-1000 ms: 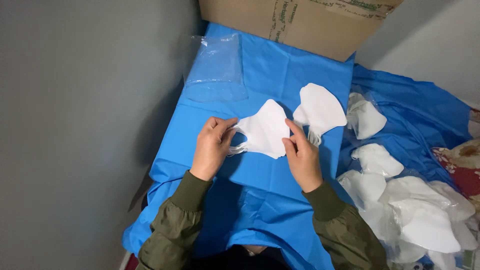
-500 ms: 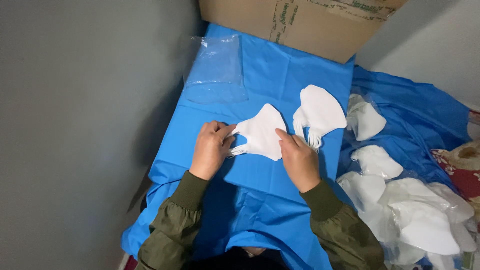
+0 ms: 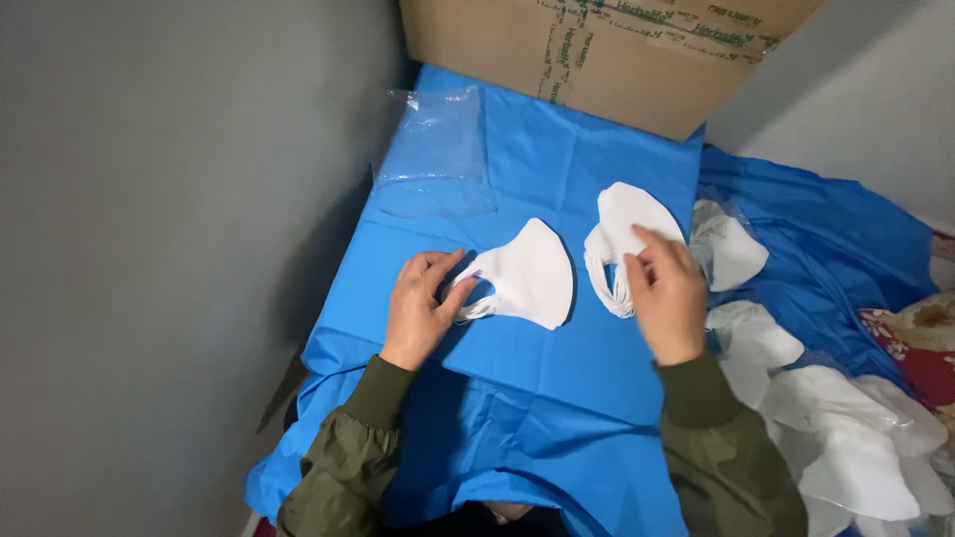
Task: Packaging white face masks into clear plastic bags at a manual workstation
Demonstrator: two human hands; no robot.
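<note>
Change: half a second ago both hands pressed on the folded white fabric face mask (image 3: 525, 273); now only the left hand (image 3: 423, 308) is on it, while the right hand (image 3: 665, 291) has lifted off and moved toward 3 o'clock, onto the stack of white folded masks (image 3: 622, 239).
Mask: a flat, curved-edged white piece lying at the centre of the blue plastic sheet (image 3: 557, 149), its thin white ear loops at its 9 o'clock end.
Left hand: fingers bent around the ear loops, thumb and forefinger pinched on them — the rest of the mask lies free on the sheet.
Right hand: fingers loosely spread, tips resting on the stack's 3 o'clock edge; not closed on anything that I can tell.
Stack: just beside the single mask at its 3 o'clock, not touching it.
Bags: clear plastic bags (image 3: 438, 149) lie at 11 o'clock from the mask.
Box: a brown cardboard box (image 3: 597, 50) stands at 12 o'clock.
Pile: bagged white masks (image 3: 796, 378) — heaped at 4 o'clock.
</note>
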